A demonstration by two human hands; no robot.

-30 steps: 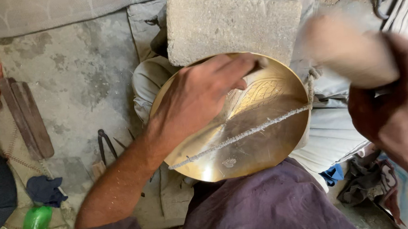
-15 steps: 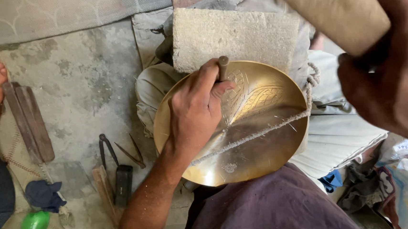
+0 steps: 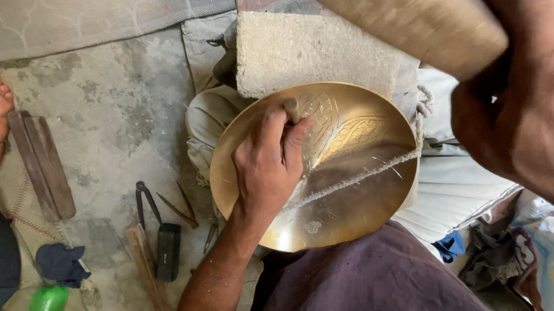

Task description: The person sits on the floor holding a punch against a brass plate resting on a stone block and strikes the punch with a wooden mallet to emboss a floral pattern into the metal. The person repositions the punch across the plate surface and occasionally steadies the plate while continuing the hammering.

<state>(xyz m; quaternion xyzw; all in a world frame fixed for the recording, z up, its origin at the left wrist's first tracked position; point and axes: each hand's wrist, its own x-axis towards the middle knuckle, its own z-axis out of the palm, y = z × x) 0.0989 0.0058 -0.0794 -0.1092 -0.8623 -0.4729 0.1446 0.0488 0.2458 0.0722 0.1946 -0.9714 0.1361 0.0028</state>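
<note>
Gripping upright punch (image 3: 291,109) on brass plate (image 3: 357,189), left hand (image 3: 268,166)

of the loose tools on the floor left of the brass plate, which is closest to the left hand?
The thin pointed metal pair, splayed in a V: it lies nearest the left hand. The black block, wooden stick and dark dividers lie farther left.

Left hand (image 3: 270,166) pinching a small chisel (image 3: 292,109) against an engraved brass plate (image 3: 351,196); right hand (image 3: 527,105) gripping a raised wooden mallet (image 3: 410,16); stone block (image 3: 309,52) behind
</note>
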